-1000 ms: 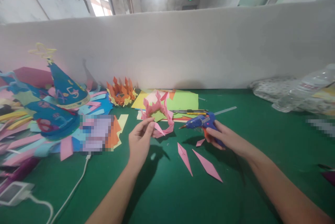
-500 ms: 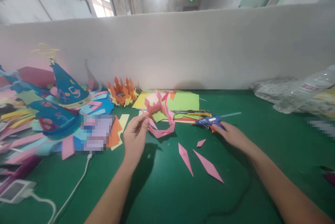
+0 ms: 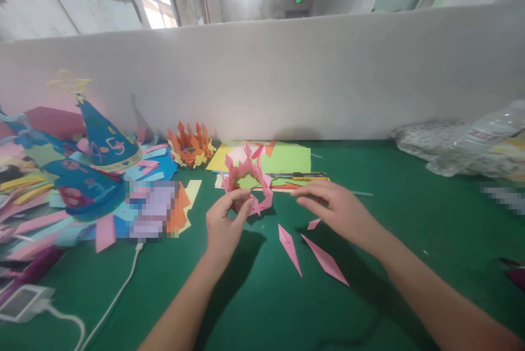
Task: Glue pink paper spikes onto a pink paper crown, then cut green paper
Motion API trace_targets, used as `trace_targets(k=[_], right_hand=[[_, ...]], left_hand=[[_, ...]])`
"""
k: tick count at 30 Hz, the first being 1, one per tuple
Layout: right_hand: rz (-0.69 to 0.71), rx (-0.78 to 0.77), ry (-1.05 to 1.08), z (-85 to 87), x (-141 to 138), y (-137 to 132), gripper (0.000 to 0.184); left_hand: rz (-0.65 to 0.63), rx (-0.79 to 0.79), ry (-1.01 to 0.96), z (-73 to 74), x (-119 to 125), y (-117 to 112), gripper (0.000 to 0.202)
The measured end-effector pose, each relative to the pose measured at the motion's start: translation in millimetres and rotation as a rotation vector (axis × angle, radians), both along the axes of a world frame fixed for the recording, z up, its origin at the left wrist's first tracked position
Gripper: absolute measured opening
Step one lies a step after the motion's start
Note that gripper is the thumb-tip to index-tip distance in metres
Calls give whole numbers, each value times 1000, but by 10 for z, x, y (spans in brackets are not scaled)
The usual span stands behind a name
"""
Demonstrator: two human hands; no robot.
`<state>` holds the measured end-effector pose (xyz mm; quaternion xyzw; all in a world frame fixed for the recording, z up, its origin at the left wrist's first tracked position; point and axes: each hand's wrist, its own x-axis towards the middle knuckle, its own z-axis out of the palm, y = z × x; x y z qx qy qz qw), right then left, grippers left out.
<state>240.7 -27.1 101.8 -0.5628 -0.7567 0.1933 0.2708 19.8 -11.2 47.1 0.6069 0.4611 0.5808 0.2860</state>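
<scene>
A pink paper crown stands on the green table with its points up. At its near left side, my left hand pinches the band between thumb and fingers. My right hand is raised to the right of the crown, fingers stretched out and apart, holding nothing. Behind it the glue gun is hidden; only its clear glue stick pokes out to the right. Two long pink paper diamonds, one folded and one flat, lie in front, with a small pink diamond just under my right hand.
Behind the crown are coloured paper sheets and a yellow utility knife. An orange paper crown stands left of them. Blue party hats and paper strips crowd the left. A plastic bottle lies at the right; a white cable crosses the left front.
My right hand has let go of the glue gun and moved left toward the crown, fingers now apart. My left hand has shifted right and lower along the crown's near side.
</scene>
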Motion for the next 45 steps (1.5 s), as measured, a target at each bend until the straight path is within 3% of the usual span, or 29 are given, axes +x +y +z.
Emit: trace_targets(k=[4, 10, 16, 18, 22, 27, 31, 35, 38, 41, 45], right_hand=[[192, -56, 146, 48, -332, 99, 21], [262, -207, 203, -35, -458, 255, 20], [221, -61, 83, -94, -374, 412, 15], [226, -106, 44, -126, -357, 457, 15], [243, -215, 55, -210, -351, 530, 16], [259, -338, 307, -226, -331, 640, 16], [206, -458, 518, -83, -296, 657, 17], [179, -524, 599, 19, -294, 598, 20], [189, -522, 594, 1, -316, 580, 23], [164, -410, 607, -31, -351, 603, 25], [91, -97, 599, -44, -431, 638, 20]], left_hand=[[-88, -27, 35, -21, 68, -51, 11], [-118, -74, 52, -56, 75, -64, 10], [-89, -135, 100, -2, 26, -63, 21], [-181, -285, 110, -12, 14, -51, 34], [-585, -775, 62, -103, 23, -32, 43], [-667, -987, -127, -192, 33, -20, 34], [-622, -997, -467, -186, 52, 8, 28], [-381, -967, -790, -214, 108, 53, 16], [-258, -950, -919, -262, 132, 93, 8], [-253, -918, -960, -298, 133, 122, 7], [-258, -859, -948, -312, 135, 130, 4]])
